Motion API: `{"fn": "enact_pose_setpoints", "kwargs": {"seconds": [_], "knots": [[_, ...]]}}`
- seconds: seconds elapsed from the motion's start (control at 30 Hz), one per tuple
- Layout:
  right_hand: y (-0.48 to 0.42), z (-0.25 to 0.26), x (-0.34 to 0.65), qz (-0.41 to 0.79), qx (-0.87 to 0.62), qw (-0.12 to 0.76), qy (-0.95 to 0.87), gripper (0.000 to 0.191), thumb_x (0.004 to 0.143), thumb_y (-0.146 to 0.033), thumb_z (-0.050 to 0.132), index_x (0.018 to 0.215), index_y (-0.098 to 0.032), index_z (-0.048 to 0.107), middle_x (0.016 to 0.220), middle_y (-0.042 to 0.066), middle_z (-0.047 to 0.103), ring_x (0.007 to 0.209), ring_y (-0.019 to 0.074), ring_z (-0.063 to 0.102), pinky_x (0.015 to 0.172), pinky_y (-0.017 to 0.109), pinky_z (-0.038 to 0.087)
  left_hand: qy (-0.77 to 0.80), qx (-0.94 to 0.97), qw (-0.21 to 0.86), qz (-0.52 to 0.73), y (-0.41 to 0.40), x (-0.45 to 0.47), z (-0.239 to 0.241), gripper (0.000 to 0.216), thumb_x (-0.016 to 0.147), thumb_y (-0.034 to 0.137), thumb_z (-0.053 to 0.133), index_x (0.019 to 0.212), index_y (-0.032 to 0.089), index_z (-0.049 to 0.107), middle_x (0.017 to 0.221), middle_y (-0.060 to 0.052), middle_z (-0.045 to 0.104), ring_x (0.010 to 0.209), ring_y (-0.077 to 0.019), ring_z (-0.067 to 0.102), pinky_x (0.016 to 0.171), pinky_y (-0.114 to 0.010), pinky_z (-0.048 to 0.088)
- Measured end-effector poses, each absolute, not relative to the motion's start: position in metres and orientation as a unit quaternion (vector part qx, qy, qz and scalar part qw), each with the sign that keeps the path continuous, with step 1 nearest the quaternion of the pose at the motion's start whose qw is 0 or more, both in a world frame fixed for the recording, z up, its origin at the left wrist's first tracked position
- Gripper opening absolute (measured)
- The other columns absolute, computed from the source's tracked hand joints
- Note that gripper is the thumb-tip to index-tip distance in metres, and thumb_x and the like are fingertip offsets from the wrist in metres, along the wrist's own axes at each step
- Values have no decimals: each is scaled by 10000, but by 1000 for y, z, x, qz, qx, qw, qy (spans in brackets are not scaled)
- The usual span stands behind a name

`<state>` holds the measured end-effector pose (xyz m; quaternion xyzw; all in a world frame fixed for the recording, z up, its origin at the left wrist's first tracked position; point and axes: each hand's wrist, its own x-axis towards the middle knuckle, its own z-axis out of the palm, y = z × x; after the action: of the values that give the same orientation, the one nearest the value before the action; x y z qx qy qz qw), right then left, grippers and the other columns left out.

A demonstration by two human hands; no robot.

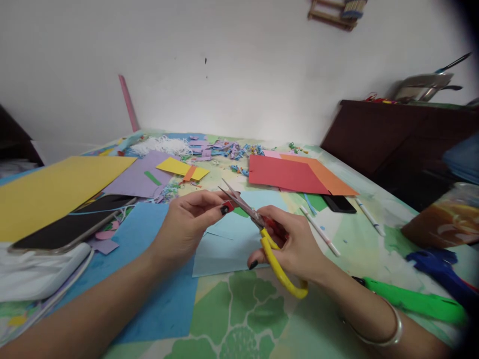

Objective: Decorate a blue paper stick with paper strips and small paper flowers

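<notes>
Between thumb and fingers, my left hand (pixel 189 219) pinches a small piece of red paper (pixel 228 205). My right hand (pixel 294 242) grips scissors with yellow handles (pixel 279 267). The scissor blades (pixel 239 198) are parted and point up and left, close beside the red piece; whether they touch it I cannot tell. Below both hands lies a light blue sheet of paper (pixel 220 257) with thin dark lines on it. It overlaps a darker blue sheet (pixel 168 304) on the left.
At left lie yellow paper (pixel 63 184), a large phone (pixel 71 224) and a white power strip (pixel 45 271). Red paper (pixel 284 174), a small phone (pixel 339 203), a white pen (pixel 320 232) and a green tool (pixel 415 299) lie right. White shreds (pixel 162 145) are piled at the back.
</notes>
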<state>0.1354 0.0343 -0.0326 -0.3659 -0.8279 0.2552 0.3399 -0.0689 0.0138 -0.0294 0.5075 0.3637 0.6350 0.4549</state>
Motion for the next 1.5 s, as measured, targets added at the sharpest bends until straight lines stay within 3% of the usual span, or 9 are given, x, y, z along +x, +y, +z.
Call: {"fn": "enact_pose_setpoints", "kwargs": {"seconds": [0.47,1.5], "knots": [[30,-30,134,195,-356,335,-850,456,587,-470,808,900,-207,606,635,-45,470,554,104,364,526,242,279,369,523,446,625,15,-71,-32,71,731,136,703,719,206,710,874,-23,721,895,-192,657,873,-335,498],[32,-31,135,197,-361,339,-846,464,573,-494,816,877,-194,635,577,-63,382,518,93,325,499,235,269,377,540,432,617,15,-73,-30,102,726,124,693,712,220,724,847,-17,730,893,-187,667,861,-312,510]]}}
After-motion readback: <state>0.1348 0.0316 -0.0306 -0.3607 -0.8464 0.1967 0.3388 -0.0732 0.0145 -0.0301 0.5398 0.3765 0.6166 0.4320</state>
